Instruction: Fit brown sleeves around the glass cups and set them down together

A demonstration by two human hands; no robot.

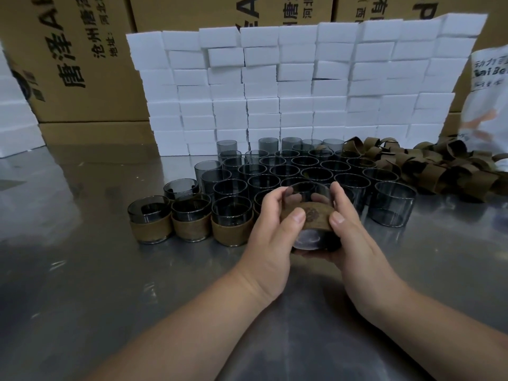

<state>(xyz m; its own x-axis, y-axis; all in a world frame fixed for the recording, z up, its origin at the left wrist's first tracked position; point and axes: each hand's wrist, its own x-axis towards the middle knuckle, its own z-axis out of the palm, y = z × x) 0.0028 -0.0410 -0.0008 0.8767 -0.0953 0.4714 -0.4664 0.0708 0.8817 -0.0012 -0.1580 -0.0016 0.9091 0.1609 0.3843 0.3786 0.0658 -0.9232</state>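
Steel bench (82, 270) in a packing room: a person wraps both hands round one smoky glass cup (309, 239), held just above the surface. The left hand (270, 224) curls round the cup's left side, and the right hand (354, 235) curls round its right. Both thumbs press on the brown sleeve (313, 215) banding the cup's middle, its printed emblem facing the wearer. The cup is tilted, with its mouth up and away and its base toward the camera. The sleeve sits higher on the glass than on the finished pieces, so it probably wants pushing toward the base.

Three sleeved cups (191, 218) stand upright in a row to the left, the nearest just beside the left hand's knuckles. That places the set-down spot to the left of the hands, closer to the left hand than the right. To join the row, the cup's axis would have to come upright.

Behind the hands stand dozens of bare cups (302, 166), packed rim to rim. To their right lies a heap of loose sleeves (439, 166), nearer the right hand. A wall of white foam blocks (302, 78) and printed cartons (68, 64) closes the background.
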